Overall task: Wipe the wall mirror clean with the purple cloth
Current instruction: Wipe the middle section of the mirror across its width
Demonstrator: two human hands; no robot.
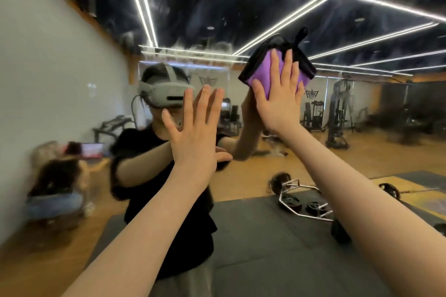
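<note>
The wall mirror [313, 128] fills the view in front of me and reflects a gym room. High on the glass, my right hand [280, 96] lies flat with fingers spread, pressing the purple cloth [261, 71] against the mirror; a black squeegee-like tool [299, 55] with a knobbed handle sits under the same hand. My left hand [193, 132] rests flat on the glass lower and to the left, fingers apart, holding nothing. My own reflection, a person in a black shirt with a grey headset, stands behind both hands.
The mirror shows a dark mat [277, 248] with a chrome barbell frame and weight plates [304, 202], gym machines [337, 116] at the back right, a wood floor, and a blurred seated person [55, 176] at the left. A white wall [48, 79] runs along the left.
</note>
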